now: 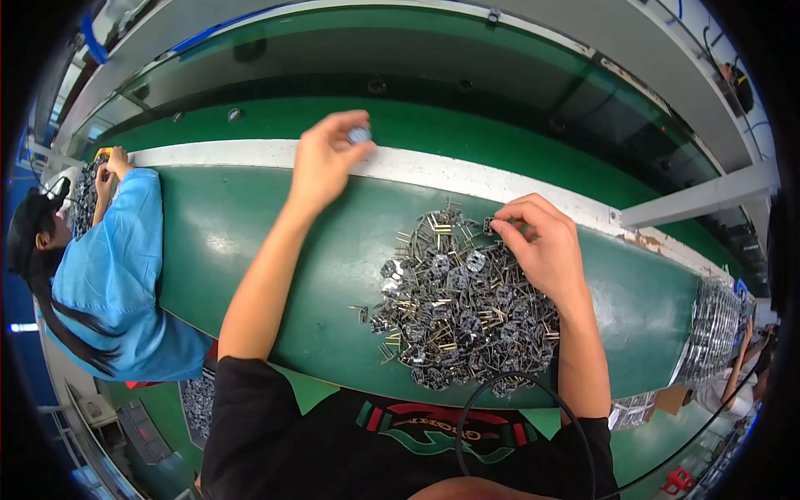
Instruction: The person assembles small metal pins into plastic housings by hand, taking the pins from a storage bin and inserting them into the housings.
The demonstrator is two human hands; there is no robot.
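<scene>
My left hand (327, 158) reaches over the white rail, its thumb and fingers closed round a small round grey part (358, 135); motion smears it a little. Between thumb and fingertips, my right hand (540, 242) pinches a small black part (490, 225) at the far right edge of a heap. That heap of small black plug parts with metal pins (458, 300) lies on the green table in front of me. Some pins in it shine brass-coloured. One loose part (360, 313) lies just left of the heap.
Beyond the white rail (467, 173) runs a green conveyor belt (275, 121) with a few small round parts (234, 115) on it. At left a co-worker in a blue top (117, 275) handles parts. Clear plastic trays (708, 325) are stacked at right. A black cable (575, 417) crosses near my right forearm.
</scene>
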